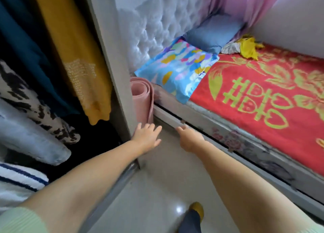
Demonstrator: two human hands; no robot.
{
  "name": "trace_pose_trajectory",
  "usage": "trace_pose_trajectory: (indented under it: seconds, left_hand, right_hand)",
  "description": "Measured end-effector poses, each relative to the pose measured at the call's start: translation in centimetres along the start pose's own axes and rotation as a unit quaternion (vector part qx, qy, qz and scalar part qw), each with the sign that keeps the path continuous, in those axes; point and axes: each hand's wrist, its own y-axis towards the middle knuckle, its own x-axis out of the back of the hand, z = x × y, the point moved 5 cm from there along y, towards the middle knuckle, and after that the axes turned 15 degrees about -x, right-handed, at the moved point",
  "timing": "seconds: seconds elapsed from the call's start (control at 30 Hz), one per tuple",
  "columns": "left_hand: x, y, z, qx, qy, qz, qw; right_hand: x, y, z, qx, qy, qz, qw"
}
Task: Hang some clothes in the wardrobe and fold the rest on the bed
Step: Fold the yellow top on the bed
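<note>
— While both arms reach forward over the floor (157, 189), what do the hands hold?
— Nothing. The left hand (147, 136) has its fingers spread apart, empty, just beside the wardrobe's (112, 60) side panel and in front of a rolled pink mat (142, 99). The right hand (190, 138) is loosely curled with one finger extended toward the bed (201, 125) frame edge; it grips nothing.
— Wardrobe contents?
— Open on the left. Hanging inside: a mustard garment (73, 53), a teal garment (22, 45) beside it, a black-and-white patterned piece (35, 99) and a pale blue fleecy item (29, 138). A white garment with navy stripes (19, 178) sits lowest. Hangers are out of view.
— And the bed?
— Covered by a red blanket (263, 101) with yellow-green figures. At its head lie a multicoloured pillow (180, 69) and a blue pillow (212, 34), touching. Unfolded clothes remain at the far side: a yellow garment (249, 47) crumpled against a striped grey one (230, 48), well apart from both hands.
— Anything else?
— A tufted headboard (154, 22), a pink curtain (245, 2), and one yellow slipper (197, 209) at the bottom.
</note>
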Motion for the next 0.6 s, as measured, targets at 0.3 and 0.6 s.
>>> trace_pose_trajectory:
  seconds: [0.3,0.6]
  left_hand:
    - [9.6,18.9,-12.2,-0.09,0.039,-0.042,0.994]
    - [14.0,33.0,-22.2,-0.165,0.008,-0.051,0.985]
  right_hand:
    - [5.7,3.8,-25.0,-0.155,0.016,0.0,0.988]
    - [8.9,8.2,-42.0,-0.229,0.008,0.009,0.973]
